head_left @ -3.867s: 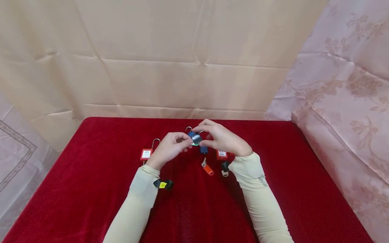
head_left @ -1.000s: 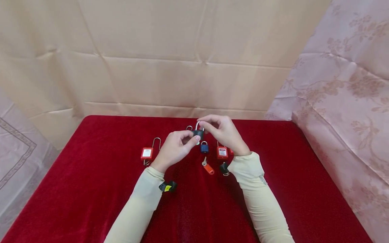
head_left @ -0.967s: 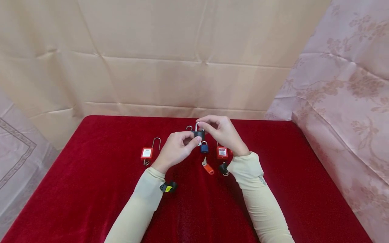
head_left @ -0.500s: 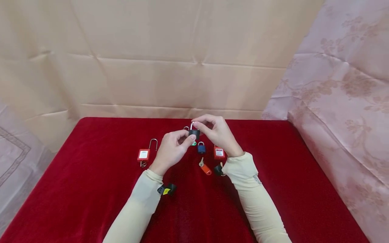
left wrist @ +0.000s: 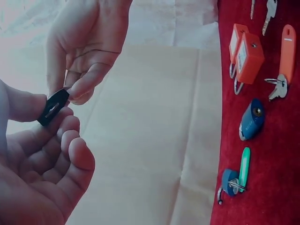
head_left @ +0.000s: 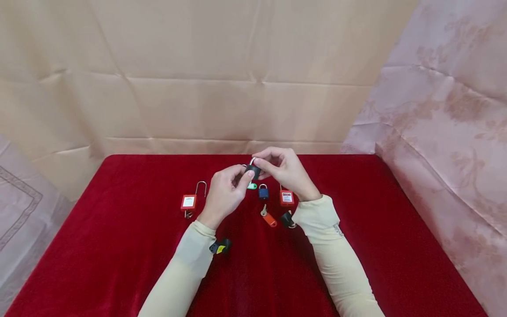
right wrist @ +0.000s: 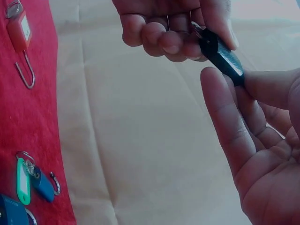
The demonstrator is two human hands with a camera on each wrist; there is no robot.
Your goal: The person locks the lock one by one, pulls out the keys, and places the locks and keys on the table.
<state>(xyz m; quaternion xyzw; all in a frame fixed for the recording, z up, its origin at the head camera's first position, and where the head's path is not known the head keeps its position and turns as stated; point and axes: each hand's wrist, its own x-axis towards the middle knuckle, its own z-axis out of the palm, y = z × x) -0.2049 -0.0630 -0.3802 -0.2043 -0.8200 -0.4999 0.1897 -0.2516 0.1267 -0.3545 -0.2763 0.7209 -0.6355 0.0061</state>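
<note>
My left hand (head_left: 225,189) and right hand (head_left: 287,171) both hold one small black padlock (head_left: 252,172) above the far part of the table. The left thumb and fingers pinch its body. The right thumb and fingertips pinch it near the silver shackle (head_left: 251,161), which they partly hide. In the left wrist view a slot shows in one end of the black padlock (left wrist: 52,108). Below the hands, on the red cloth, stand a blue padlock (head_left: 263,192) and a second blue padlock (right wrist: 43,184) with a raised shackle, beside a green key tag (right wrist: 22,183).
A red padlock (head_left: 189,202) with its long shackle raised lies left, keys beneath it. Two more red padlocks (left wrist: 249,57) lie right. An orange key tag (head_left: 270,219) with a key is in front. Beige curtain (head_left: 222,110) hangs behind the red table (head_left: 119,246).
Several seconds ago the padlock was tipped over between the hands; a second ago it stood upright with its shackle showing. Now it is tilted and the fingers cover more of it.
</note>
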